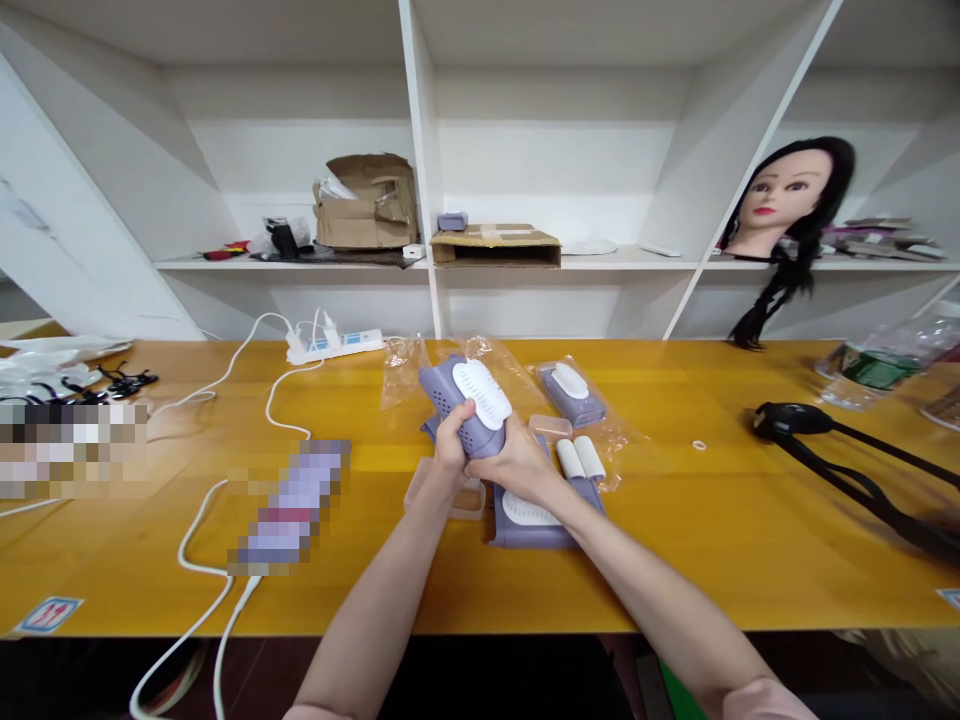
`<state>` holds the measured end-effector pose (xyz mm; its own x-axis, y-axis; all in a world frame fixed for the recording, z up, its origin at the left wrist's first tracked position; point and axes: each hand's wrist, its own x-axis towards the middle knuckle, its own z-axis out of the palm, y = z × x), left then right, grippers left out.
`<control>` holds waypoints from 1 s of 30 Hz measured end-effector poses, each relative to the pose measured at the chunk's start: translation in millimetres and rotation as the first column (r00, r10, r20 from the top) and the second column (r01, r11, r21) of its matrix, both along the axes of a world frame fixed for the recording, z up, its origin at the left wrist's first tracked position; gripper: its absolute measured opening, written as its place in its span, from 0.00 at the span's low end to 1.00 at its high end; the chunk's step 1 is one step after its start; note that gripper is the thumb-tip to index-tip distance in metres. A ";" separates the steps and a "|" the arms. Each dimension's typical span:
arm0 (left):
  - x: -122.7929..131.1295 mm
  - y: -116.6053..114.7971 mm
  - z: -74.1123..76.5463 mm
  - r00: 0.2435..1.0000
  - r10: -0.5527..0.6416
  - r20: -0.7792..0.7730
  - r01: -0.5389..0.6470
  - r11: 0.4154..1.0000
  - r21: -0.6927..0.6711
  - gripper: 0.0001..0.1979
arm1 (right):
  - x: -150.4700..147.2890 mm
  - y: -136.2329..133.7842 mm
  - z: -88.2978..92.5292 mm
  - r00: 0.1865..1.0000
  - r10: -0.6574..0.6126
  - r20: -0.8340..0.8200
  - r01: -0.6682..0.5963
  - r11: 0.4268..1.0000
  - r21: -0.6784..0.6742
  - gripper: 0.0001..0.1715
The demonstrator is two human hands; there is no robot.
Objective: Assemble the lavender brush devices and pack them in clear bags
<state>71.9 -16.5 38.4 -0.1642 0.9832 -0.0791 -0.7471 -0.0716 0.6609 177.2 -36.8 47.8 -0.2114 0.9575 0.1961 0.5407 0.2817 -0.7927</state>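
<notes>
Between both hands, a purple plastic housing (441, 384) with rows of small holes and a white ridged oval panel (482, 392) is held tilted above the table. My left hand (452, 445) is closed on its left side, thumb at the panel's edge. Around the lower right end wraps my right hand (521, 458). Under the right wrist lies a second purple piece (536, 536) with a white oval panel, partly covered. Two white rolls (581, 458) rest beside it. Behind is another purple piece (579, 405) on clear plastic wrap. Clear shallow trays (471, 500) lie near the hands.
On the left are a charging phone (289, 510), white cables and a power strip (335, 346). To the right lie a small ring (699, 445), a black strapped object (793, 420) and a plastic bottle (874, 370). Shelves behind hold cardboard boxes (367, 205) and a mannequin head (787, 190).
</notes>
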 end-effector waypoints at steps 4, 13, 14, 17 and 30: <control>-1.8 2.6 -1.7 1.000 -0.017 0.015 0.017 1.000 0.010 0.19 | -2.2 1.5 -0.2 1.000 0.007 0.009 -0.007 1.000 0.020 0.43; -2.6 1.7 7.6 0.984 0.176 -0.013 -0.176 0.984 0.022 0.19 | -4.7 2.0 8.2 0.999 0.042 -0.006 -0.043 0.996 -0.084 0.37; -3.7 1.4 8.0 0.984 0.176 -0.019 -0.175 0.984 0.035 0.19 | -4.8 0.5 9.0 0.999 0.045 -0.009 -0.046 0.996 -0.077 0.38; -7.3 1.6 8.5 0.991 0.129 -0.037 -0.126 0.990 0.069 0.17 | -4.9 -4.0 10.6 0.999 0.045 -0.002 -0.045 0.998 -0.038 0.40; -6.9 4.6 -1.0 0.958 0.268 -0.103 -0.255 0.959 0.120 0.21 | -6.1 2.8 4.3 0.999 0.040 0.011 -0.040 0.998 -0.042 0.42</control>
